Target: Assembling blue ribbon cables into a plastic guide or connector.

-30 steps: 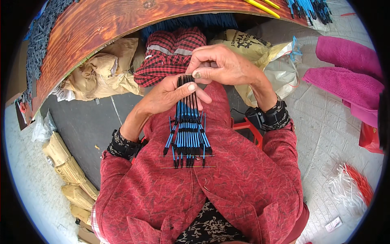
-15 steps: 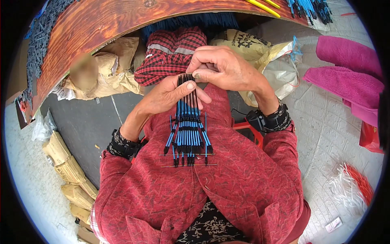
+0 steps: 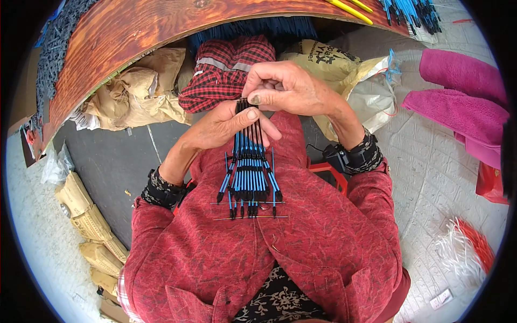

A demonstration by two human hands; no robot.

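Over my lap lies a fan-shaped piece of thin blue rods with black ends and joints (image 3: 251,175). Two thin metal wires (image 3: 250,218) cross it near its lower end. My left hand (image 3: 223,126) is closed round the narrow black upper end, thumb on top and fingers underneath. At the very tip of those black ends, my right hand (image 3: 293,89) pinches with thumb and forefinger, its other fingers curled. Whatever small part sits in that pinch is mostly hidden by the fingertips.
A curved wooden tabletop (image 3: 134,27) spans the far side, with dark plastic pieces (image 3: 56,54) at its left, yellow-handled pliers (image 3: 350,11) and blue rods (image 3: 412,13) at its right. Sacks (image 3: 371,102), brown paper (image 3: 145,89) and purple towels (image 3: 458,110) lie around.
My right hand has shifted slightly left and is still pinching at the black tips. My left hand and the blue rod piece stay nearly in place.
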